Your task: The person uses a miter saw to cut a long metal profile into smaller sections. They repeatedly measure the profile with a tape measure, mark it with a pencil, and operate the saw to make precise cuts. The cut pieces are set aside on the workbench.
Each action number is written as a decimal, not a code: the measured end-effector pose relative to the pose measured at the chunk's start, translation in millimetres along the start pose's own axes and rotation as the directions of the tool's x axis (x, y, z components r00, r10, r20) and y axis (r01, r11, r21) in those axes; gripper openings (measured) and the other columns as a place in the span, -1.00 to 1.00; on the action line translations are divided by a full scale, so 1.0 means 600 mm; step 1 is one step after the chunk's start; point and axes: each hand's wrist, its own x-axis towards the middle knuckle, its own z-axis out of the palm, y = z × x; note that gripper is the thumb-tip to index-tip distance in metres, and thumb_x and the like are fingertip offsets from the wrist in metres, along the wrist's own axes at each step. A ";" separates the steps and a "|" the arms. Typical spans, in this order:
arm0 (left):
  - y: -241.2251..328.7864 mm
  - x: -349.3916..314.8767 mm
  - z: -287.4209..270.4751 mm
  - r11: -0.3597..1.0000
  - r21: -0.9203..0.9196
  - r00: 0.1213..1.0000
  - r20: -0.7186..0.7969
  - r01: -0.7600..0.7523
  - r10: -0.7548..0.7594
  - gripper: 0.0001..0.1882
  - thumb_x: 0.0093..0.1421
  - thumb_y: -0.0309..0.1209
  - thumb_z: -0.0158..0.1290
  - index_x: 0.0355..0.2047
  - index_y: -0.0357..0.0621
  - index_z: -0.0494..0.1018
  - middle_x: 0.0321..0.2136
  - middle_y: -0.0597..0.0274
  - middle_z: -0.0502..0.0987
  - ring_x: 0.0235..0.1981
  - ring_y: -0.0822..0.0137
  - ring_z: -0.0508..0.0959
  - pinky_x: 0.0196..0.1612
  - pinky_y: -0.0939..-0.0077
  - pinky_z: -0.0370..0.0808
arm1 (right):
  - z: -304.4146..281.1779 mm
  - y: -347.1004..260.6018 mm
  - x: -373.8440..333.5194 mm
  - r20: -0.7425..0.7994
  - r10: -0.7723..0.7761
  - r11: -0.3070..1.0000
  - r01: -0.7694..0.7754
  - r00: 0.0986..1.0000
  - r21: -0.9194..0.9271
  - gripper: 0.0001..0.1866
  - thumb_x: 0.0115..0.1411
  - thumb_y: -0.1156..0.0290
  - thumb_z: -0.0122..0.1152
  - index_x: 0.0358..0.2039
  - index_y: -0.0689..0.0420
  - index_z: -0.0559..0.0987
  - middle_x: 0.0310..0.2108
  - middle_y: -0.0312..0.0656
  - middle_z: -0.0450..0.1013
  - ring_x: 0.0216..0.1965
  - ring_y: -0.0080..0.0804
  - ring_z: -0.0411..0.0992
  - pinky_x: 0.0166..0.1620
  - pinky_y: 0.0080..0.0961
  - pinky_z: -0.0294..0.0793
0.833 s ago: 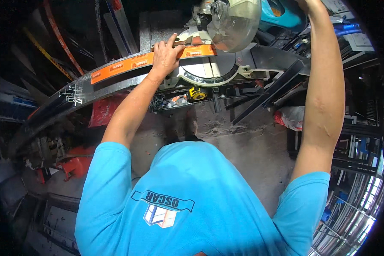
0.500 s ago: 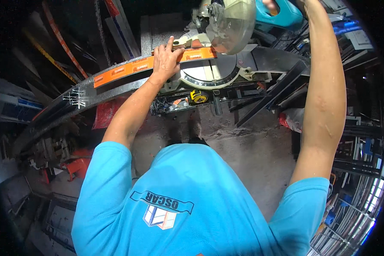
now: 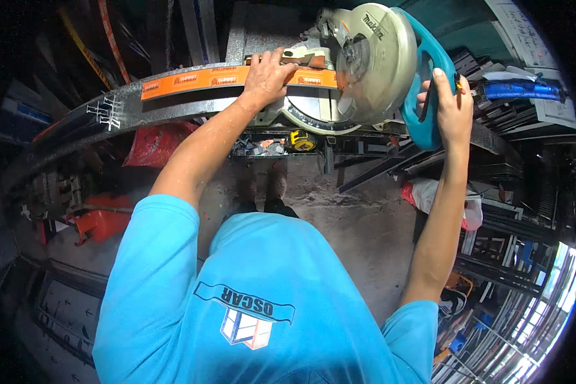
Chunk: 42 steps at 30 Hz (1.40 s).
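Note:
My left hand (image 3: 266, 78) presses a long metal profile with orange printed film (image 3: 201, 80) against the fence of a mitre saw (image 3: 313, 114), fingers over its top edge and thumb out to the right. My right hand (image 3: 451, 112) is wrapped round the teal handle (image 3: 412, 125) of the saw, with a small dark and orange part by its fingers. The pale round blade guard (image 3: 381, 45) stands just left of that handle. Its clear lower cover hangs over the right end of the profile; the contact between blade and profile is hidden.
Several short profile offcuts (image 3: 107, 113) stand on the long metal bench (image 3: 131, 109) at left. A yellow tape measure (image 3: 302, 140) sits in a tray below the saw. A red bag (image 3: 157, 142) hangs under the bench. Dark bars (image 3: 384, 168) jut out at right; a red tool (image 3: 102, 216) lies lower left.
My right hand has pulled the saw's handle down and toward me, and the saw head has come lower over the profile. My left hand still holds the profile.

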 end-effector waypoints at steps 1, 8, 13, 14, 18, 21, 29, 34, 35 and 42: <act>0.003 0.001 -0.003 1.000 0.007 1.000 0.021 0.004 -0.004 -0.41 -0.04 -0.37 0.32 0.08 0.28 0.59 0.23 -0.02 0.38 0.13 0.00 0.43 0.20 0.01 0.27 | -0.001 0.008 -0.005 -0.007 -0.014 1.000 0.014 1.000 0.005 -0.64 0.35 0.14 0.25 -0.20 0.24 0.51 -0.40 -0.13 0.57 -0.49 -0.43 0.59 -0.43 -0.50 0.57; 0.000 -0.002 -0.004 1.000 -0.011 1.000 -0.010 -0.010 0.010 -0.39 -0.06 -0.40 0.33 0.08 0.24 0.58 0.22 -0.02 0.38 0.13 0.03 0.42 0.19 0.05 0.26 | 0.008 0.014 -0.016 -0.046 0.034 0.998 -0.031 0.998 0.060 -0.49 0.42 -0.06 0.06 -0.18 0.24 0.54 -0.38 -0.10 0.60 -0.47 -0.40 0.60 -0.40 -0.46 0.58; -0.004 -0.007 -0.005 1.000 -0.019 1.000 -0.021 -0.006 0.006 -0.39 -0.06 -0.40 0.32 0.09 0.23 0.58 0.21 -0.02 0.38 0.13 0.03 0.41 0.19 0.07 0.25 | -0.003 -0.002 0.014 0.159 0.261 0.875 -0.303 0.952 0.378 -0.25 0.44 -0.26 -0.19 -0.04 0.29 0.57 -0.28 0.02 0.61 -0.42 -0.31 0.61 -0.34 -0.39 0.62; -0.009 -0.010 -0.005 1.000 -0.018 1.000 -0.020 0.005 -0.005 -0.39 -0.06 -0.40 0.32 0.09 0.23 0.58 0.21 -0.03 0.38 0.13 0.03 0.41 0.19 0.07 0.25 | 0.002 -0.017 0.023 0.210 0.281 0.830 -0.347 0.936 0.437 -0.25 0.44 -0.25 -0.18 -0.04 0.30 0.58 -0.27 0.03 0.61 -0.41 -0.30 0.61 -0.33 -0.38 0.62; 0.002 -0.002 -0.002 0.999 -0.045 1.000 -0.010 -0.013 0.012 -0.39 -0.06 -0.39 0.33 0.09 0.24 0.58 0.21 -0.04 0.38 0.13 0.04 0.41 0.19 0.07 0.24 | -0.058 -0.019 0.084 0.377 0.295 0.855 -0.419 0.878 0.307 -0.31 0.42 -0.23 -0.09 -0.18 0.25 0.61 -0.40 -0.09 0.60 -0.47 -0.33 0.57 -0.35 -0.38 0.59; -0.002 -0.003 -0.002 0.999 -0.045 1.000 -0.010 -0.008 0.008 -0.39 -0.06 -0.40 0.33 0.08 0.25 0.58 0.21 -0.03 0.39 0.13 0.05 0.41 0.19 0.08 0.25 | -0.047 -0.034 0.091 0.298 0.259 0.890 -0.347 0.919 0.295 -0.33 0.41 -0.24 -0.05 -0.27 0.21 0.62 -0.46 -0.16 0.58 -0.52 -0.38 0.54 -0.38 -0.40 0.57; 0.003 0.000 -0.009 0.998 -0.064 1.000 -0.009 -0.010 0.010 -0.40 -0.06 -0.41 0.32 0.07 0.25 0.60 0.20 -0.01 0.39 0.12 0.05 0.41 0.17 0.08 0.26 | -0.037 -0.050 0.071 0.170 0.339 0.906 -0.370 0.925 0.205 -0.23 0.32 -0.36 -0.01 -0.41 0.24 0.62 -0.59 -0.13 0.52 -0.61 -0.37 0.48 -0.47 -0.45 0.52; -0.006 -0.009 -0.011 0.997 -0.073 1.000 -0.012 0.018 -0.019 -0.40 -0.07 -0.41 0.32 0.07 0.26 0.60 0.21 -0.02 0.39 0.13 0.05 0.41 0.18 0.08 0.27 | -0.017 -0.015 0.057 0.159 0.282 0.920 -0.314 0.946 0.235 -0.23 0.35 -0.34 -0.06 -0.43 0.22 0.62 -0.61 -0.14 0.52 -0.61 -0.38 0.48 -0.47 -0.45 0.51; -0.007 -0.009 -0.009 0.997 -0.071 1.000 -0.010 0.025 -0.026 -0.39 -0.07 -0.41 0.32 0.07 0.26 0.60 0.21 -0.01 0.39 0.14 0.05 0.41 0.19 0.08 0.26 | -0.014 -0.013 0.059 0.167 0.277 0.919 -0.312 0.946 0.241 -0.23 0.36 -0.34 -0.06 -0.44 0.22 0.62 -0.60 -0.14 0.52 -0.61 -0.38 0.48 -0.46 -0.45 0.51; 0.004 -0.002 0.002 0.999 -0.030 1.000 -0.026 -0.013 0.012 -0.40 -0.09 -0.40 0.28 0.06 0.26 0.60 0.19 0.01 0.41 0.13 0.03 0.43 0.20 0.08 0.27 | -0.038 -0.068 0.081 0.265 0.271 0.911 -0.335 0.925 0.239 -0.38 0.43 -0.17 -0.05 -0.37 0.21 0.55 -0.61 -0.22 0.41 -0.66 -0.43 0.36 -0.55 -0.44 0.42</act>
